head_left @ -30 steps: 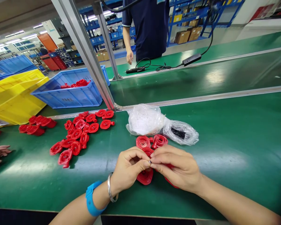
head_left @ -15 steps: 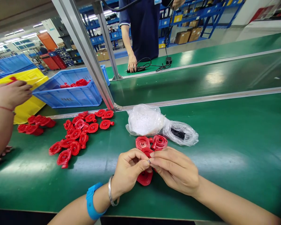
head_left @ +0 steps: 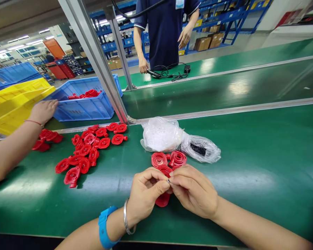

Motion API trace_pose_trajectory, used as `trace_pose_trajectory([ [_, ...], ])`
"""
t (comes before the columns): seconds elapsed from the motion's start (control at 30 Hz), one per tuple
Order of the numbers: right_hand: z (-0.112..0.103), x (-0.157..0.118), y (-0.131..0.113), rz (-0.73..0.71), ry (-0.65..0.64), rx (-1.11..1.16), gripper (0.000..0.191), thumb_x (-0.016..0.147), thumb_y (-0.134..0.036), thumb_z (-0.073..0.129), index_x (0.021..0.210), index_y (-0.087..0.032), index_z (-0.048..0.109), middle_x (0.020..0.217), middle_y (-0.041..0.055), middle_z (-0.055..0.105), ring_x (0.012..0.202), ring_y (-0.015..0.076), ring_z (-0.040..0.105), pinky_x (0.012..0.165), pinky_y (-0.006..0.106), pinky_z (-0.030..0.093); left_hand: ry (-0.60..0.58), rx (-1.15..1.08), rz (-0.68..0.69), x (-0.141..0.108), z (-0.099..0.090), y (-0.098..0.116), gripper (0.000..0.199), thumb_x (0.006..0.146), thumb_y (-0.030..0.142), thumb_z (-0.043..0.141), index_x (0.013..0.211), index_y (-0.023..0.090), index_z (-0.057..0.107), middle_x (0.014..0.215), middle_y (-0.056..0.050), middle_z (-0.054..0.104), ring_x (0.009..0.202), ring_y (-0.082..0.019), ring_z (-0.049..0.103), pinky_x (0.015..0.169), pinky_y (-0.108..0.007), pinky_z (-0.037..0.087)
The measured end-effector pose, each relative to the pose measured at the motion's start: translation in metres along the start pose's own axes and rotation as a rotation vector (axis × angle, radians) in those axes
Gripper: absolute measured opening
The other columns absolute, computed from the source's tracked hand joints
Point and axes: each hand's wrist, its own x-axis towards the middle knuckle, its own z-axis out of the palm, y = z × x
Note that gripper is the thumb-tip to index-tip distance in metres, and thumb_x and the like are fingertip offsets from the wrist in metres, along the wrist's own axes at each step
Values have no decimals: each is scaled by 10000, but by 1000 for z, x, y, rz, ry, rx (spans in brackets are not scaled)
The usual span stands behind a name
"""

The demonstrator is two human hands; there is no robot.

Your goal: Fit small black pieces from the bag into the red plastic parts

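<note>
My left hand [head_left: 148,194] and my right hand [head_left: 194,191] meet fingertip to fingertip, both pinched closed. Between the tips is a tiny dark piece, too small to name. Directly beneath and behind them lie several red plastic housings [head_left: 159,159], round with a short side spout, partly covered by my fingers. Just beyond these housings rests a clear plastic bag of small white parts [head_left: 161,133]. Touching its right side is another clear bag with small black parts [head_left: 198,149].
More red housings [head_left: 85,149] lie to the left on the green work surface [head_left: 250,146]. A co-worker's hand [head_left: 44,111] reaches to a blue bin [head_left: 83,109] beside yellow bins [head_left: 18,107]. A metal post [head_left: 96,59] rises behind. Across stands another person [head_left: 163,34] holding a corded tool [head_left: 153,73].
My hands stay pinched together, shifted only slightly. The co-worker's hand at left moved right to the blue bin, and a yellow bin tilted. The person opposite lifted the tool's end slightly.
</note>
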Motion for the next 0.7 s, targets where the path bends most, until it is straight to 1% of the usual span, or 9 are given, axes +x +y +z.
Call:
trace_pose_trajectory([
  [0.2,-4,3,5,-95,-34,-28,157,863,-98,554,994,-175,595,815,84,694,696,168,642,606,293,532,4,13,-1,1,1,1,156,739,263,772,708,134,690,680,1,622,588,-98,614,596,-217,525],
  [0.33,-6,4,6,-68,-30,16,164,856,-103,568,995,-187,591,839,77,693,703,160,642,620,291,538,-10,47,5,0,0,2,149,752,265,761,711,141,689,666,-1,628,586,-93,599,589,-209,507],
  [0.43,-6,5,7,-56,-49,41,166,846,-92,574,981,-187,595,822,75,682,698,159,633,624,295,538,-14,74,4,0,-2,1,138,749,249,765,708,141,689,670,1,625,594,-79,581,585,-186,483],
  [0.7,-8,5,13,-131,-94,42,117,821,-84,584,907,-161,603,767,79,669,671,164,616,609,308,535,-4,78,-11,-3,-2,-2,151,734,266,780,714,140,700,697,-4,620,627,-80,574,603,-184,477],
])
